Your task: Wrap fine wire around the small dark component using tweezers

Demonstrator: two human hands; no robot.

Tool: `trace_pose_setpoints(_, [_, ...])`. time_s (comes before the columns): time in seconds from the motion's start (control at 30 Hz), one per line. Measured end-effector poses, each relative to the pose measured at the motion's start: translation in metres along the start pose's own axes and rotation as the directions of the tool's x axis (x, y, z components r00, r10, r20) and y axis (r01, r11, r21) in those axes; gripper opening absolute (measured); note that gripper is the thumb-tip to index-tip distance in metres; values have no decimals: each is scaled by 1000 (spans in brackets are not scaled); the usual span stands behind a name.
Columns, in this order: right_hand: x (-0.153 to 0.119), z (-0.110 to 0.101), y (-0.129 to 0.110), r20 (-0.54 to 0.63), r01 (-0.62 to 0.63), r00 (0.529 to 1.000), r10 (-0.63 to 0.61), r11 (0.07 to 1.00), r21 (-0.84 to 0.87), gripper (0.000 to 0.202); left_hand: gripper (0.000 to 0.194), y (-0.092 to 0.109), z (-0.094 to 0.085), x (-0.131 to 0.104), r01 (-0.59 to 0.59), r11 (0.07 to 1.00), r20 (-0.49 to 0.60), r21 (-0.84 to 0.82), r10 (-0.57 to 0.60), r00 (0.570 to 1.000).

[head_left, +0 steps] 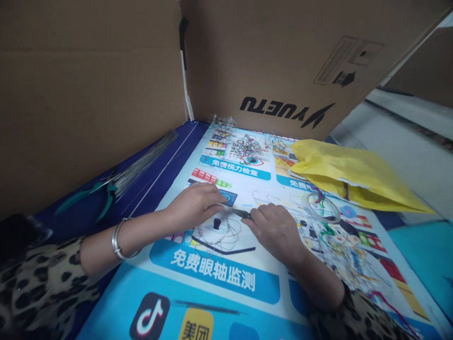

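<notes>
My right hand is closed around a pair of needle-nose pliers, whose narrow jaws point left. Close to the jaw tips, the thumb and fingers of my left hand are pinched together on thin wire. Loose loops of fine wire hang or lie just below both hands, over the printed poster sheet. How the wire sits in the jaws is too small to make out.
Green-handled pliers and a bundle of straight wires lie at left. Tangled coloured wires are at the back. A tape roll, yellow bag and wire scraps lie right. Cardboard walls stand behind.
</notes>
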State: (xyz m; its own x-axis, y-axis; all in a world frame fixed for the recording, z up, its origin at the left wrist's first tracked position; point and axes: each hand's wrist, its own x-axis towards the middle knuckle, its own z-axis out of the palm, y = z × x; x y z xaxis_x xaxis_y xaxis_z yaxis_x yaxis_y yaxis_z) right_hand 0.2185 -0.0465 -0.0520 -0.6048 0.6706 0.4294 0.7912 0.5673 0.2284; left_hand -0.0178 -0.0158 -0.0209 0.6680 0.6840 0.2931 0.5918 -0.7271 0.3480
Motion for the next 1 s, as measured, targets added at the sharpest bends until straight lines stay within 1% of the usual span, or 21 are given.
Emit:
trace_pose_setpoints(0.23, [0, 0, 2, -5, 1, 1000, -1, 1000, 4, 30, 25, 0, 2, 7, -2, 1000, 94, -1, 2, 996])
trace_pose_setpoints(0.4, [-1, 1, 1, 8, 2, 1000, -3, 1000, 6, 29, 22, 3, 1, 5, 18, 1000, 115, 24, -20, 993])
trace_pose_setpoints(0.6, [0, 1, 1, 38, -40, 999, 39, 999, 33, 29, 21, 3, 3, 5, 72, 997, 143, 8, -72, 987])
trace_pose_setpoints(0.7, [0, -3, 2, 29, -60, 998, 59, 997, 53, 28, 21, 2, 4, 5, 87, 996, 141, 17, -88, 986])
trace_pose_setpoints(0.77, [0, -7, 1, -1, -70, 998, 70, 995, 72, 28, 20, 3, 5, 4, 94, 995, 141, 30, -97, 985])
trace_pose_setpoints(0.83, [0, -10, 0, -34, -54, 998, 58, 994, 95, 27, 19, 3, 5, 4, 102, 994, 149, 36, -106, 983])
trace_pose_setpoints(0.9, [0, -13, -3, -46, -12, 999, 17, 993, 118, 26, 18, 3, 6, 5, 114, 993, 152, 35, -118, 981])
trace_pose_setpoints(1.0, [2, -12, -8, -13, 34, 999, -32, 992, 121, 26, 18, 3, 7, 4, 130, 991, 148, 26, -133, 980])
